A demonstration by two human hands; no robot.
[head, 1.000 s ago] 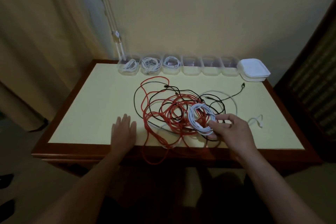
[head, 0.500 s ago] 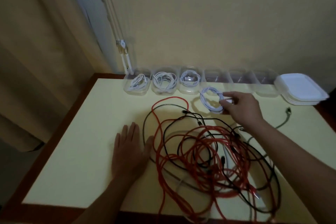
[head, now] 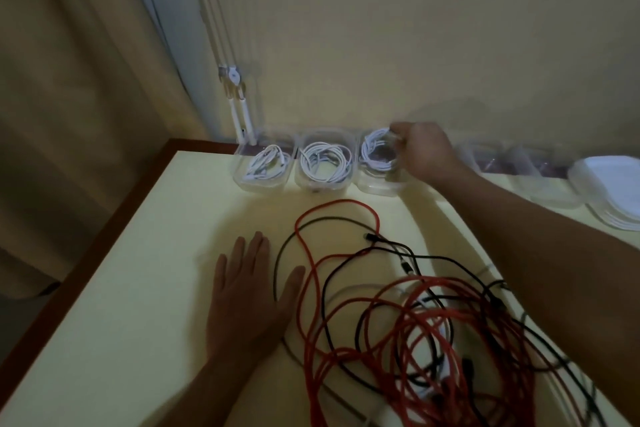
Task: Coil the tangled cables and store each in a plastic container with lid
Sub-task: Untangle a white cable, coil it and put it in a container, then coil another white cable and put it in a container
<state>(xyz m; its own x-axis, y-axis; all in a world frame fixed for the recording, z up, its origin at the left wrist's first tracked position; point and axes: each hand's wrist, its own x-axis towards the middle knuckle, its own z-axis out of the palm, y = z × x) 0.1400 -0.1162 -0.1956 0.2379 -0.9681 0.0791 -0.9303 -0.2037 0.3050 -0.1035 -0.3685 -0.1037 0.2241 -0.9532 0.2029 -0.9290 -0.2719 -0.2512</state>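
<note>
My right hand [head: 424, 152] reaches to the row of clear plastic containers at the table's back edge and pinches a coiled white cable [head: 375, 149], which hangs over the third container [head: 377, 184]; motion blur hides whether the coil touches it. Coiled white cables lie in the first container [head: 263, 165] and the second container [head: 323, 161]. My left hand [head: 249, 288] rests flat on the yellow table top [head: 156, 270], its thumb next to the tangle of red and black cables [head: 415, 322].
More clear containers [head: 533, 170] continue to the right behind my forearm, blurred. A stack of white lids [head: 613, 191] stands at the far right. The wall and a curtain lie behind and left of the table.
My right hand has lifted the white coil off the tangle and carried it back to the container row. My left hand stays flat on the table. The camera has moved forward.
</note>
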